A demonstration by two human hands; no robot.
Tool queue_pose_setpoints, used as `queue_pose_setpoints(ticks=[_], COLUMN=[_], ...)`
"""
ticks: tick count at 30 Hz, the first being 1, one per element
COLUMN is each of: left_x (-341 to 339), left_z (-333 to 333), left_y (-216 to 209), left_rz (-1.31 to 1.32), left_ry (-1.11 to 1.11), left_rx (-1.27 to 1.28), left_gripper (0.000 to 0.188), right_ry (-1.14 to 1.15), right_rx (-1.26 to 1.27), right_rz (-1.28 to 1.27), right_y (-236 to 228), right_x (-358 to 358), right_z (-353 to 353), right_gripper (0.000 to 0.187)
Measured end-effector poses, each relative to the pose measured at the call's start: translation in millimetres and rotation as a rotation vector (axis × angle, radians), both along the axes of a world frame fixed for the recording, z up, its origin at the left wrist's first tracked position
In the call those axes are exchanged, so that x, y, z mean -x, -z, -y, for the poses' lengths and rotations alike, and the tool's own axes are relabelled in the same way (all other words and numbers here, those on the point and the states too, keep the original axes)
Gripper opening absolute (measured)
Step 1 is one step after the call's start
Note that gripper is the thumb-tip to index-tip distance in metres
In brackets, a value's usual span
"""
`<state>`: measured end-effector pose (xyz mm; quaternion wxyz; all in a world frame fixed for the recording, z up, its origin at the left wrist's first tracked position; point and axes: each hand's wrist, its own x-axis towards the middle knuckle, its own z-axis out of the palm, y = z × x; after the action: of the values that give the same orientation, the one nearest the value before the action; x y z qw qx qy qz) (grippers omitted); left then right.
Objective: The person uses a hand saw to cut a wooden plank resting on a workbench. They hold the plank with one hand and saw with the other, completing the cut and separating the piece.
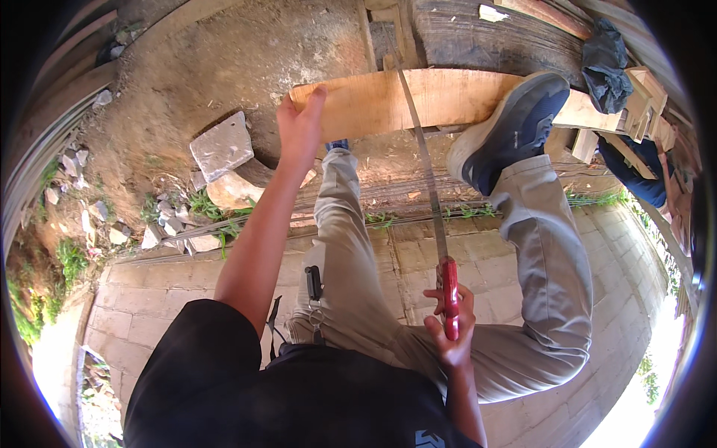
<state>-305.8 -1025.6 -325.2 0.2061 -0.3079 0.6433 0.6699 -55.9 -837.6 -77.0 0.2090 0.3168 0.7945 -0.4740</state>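
A wide wooden board lies crosswise in front of me. My left hand is closed round its left end, thumb on top; the fingers beneath are mostly hidden. My right hand grips the red handle of a handsaw. The saw's long, thin blade runs away from me and crosses the board near its middle, its far end reaching past the board's back edge. Whether the teeth sit in a cut is too fine to tell. My right shoe presses on the board to the right of the blade.
A broken concrete block and rubble lie on the dirt at left. At right, a black plastic bag hangs by wooden pieces. Dark planks lie beyond the board. My left leg stands between my arms.
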Motion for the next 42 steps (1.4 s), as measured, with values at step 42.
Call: queue_pose_setpoints(ticks=[42], left_x=[43], left_z=[15], left_y=[-5], left_rz=[0.017], left_ry=[0.063], left_rx=[-0.214], left_gripper=[0.038], right_ry=[0.190], right_rx=[0.320], right_rz=[-0.344], right_y=[100], right_x=[69], right_z=[5], right_gripper=[0.029])
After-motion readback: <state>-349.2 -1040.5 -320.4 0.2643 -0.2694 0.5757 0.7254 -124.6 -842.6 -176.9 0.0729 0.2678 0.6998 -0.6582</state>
